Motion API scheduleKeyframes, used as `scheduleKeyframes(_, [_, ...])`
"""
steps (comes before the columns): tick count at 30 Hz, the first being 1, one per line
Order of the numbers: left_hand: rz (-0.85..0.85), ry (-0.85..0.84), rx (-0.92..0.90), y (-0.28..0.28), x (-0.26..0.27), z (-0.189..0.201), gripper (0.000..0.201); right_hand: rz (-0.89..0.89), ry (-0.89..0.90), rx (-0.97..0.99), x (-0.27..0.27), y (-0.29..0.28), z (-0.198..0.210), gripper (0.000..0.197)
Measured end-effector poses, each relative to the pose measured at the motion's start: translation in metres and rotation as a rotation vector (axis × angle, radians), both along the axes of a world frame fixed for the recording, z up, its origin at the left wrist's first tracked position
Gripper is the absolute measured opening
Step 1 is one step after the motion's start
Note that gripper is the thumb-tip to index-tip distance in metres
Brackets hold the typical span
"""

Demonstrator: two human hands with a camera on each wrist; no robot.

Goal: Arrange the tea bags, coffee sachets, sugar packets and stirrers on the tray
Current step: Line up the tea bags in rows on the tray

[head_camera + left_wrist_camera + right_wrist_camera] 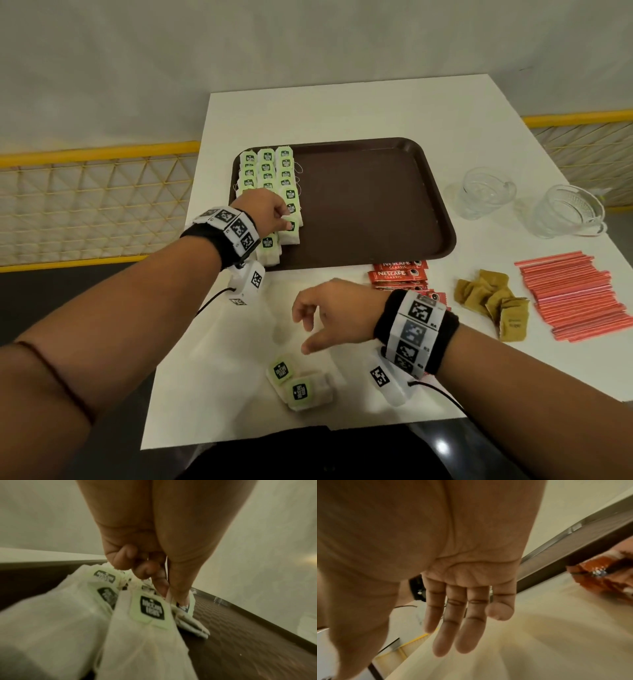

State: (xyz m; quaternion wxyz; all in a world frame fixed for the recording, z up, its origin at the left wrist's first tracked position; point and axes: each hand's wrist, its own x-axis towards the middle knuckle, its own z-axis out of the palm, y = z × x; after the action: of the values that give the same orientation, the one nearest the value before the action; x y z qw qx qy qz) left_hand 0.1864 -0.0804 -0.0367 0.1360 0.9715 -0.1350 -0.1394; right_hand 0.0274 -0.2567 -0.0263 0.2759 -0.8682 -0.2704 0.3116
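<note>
A brown tray (376,202) lies on the white table (342,113). Rows of green-tagged tea bags (266,168) fill its left side. My left hand (274,214) is over the near end of those rows and pinches one tea bag (290,230) between thumb and forefinger; the left wrist view shows that tea bag (184,607) under the fingertips. My right hand (308,325) hovers with relaxed straight fingers (453,622) above the table, just beyond two loose tea bags (298,383) near the front edge. Red coffee sachets (397,274), brown sugar packets (493,301) and red stirrers (579,294) lie right of the tray.
Two clear glass cups (486,192) (568,212) stand at the far right of the table. A yellow mesh railing (85,205) runs behind the table's left side. The right part of the tray is bare.
</note>
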Motion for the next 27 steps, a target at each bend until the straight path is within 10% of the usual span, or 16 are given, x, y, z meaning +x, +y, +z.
scheduleKeyframes(11, [-0.03,0.019,-0.161,0.015,-0.08,0.014,0.021,0.268,-0.134,-0.206,-0.04,0.013,-0.019,0.052])
scheduleKeyframes(17, [-0.312,0.354,0.068,0.031,-0.16,0.01,0.043,0.328,-0.199,-0.24,-0.036,0.016,-0.026,0.038])
scheduleKeyframes(27, [-0.375,0.289,0.194,0.023,-0.193,-0.005,0.038,0.225,-0.235,-0.167,-0.025,0.005,-0.029,0.022])
